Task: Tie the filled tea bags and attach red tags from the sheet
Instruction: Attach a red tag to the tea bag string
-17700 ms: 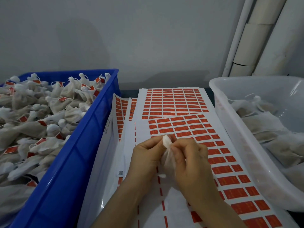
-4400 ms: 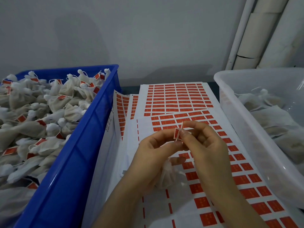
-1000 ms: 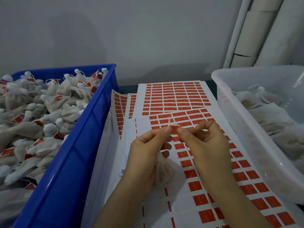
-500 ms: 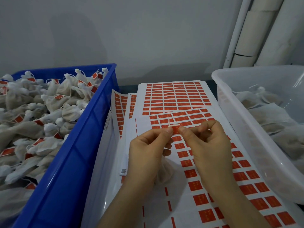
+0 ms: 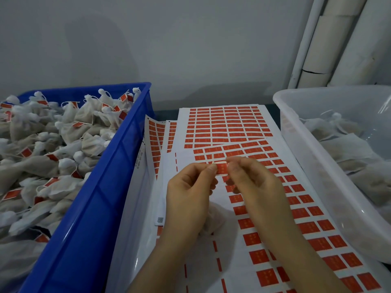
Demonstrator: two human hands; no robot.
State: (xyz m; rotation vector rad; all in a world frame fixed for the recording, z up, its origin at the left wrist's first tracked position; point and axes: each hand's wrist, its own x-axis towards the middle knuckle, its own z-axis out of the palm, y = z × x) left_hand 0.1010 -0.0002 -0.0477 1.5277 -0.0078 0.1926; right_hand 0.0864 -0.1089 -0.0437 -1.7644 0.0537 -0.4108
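Note:
Between the fingertips of both hands is a small red tag (image 5: 221, 169), held above the sheet of red tags (image 5: 275, 208). My left hand (image 5: 190, 193) pinches its left edge with thumb and forefinger. My right hand (image 5: 254, 185) pinches its right edge. A white filled tea bag (image 5: 213, 222) hangs below my left palm, mostly hidden by the hand. Whether the bag's string runs under the tag cannot be seen.
A blue crate (image 5: 101, 187) on the left is heaped with tied, tagged tea bags. A translucent white tub (image 5: 300, 157) on the right holds untied bags. More tag sheets (image 5: 226, 123) lie fanned behind the hands. White pipes (image 5: 330, 39) stand at the back right.
The tag, seen edge-on a second ago, now lies flat and red between both fingertips. The hands have drawn slightly closer and stayed over the sheet.

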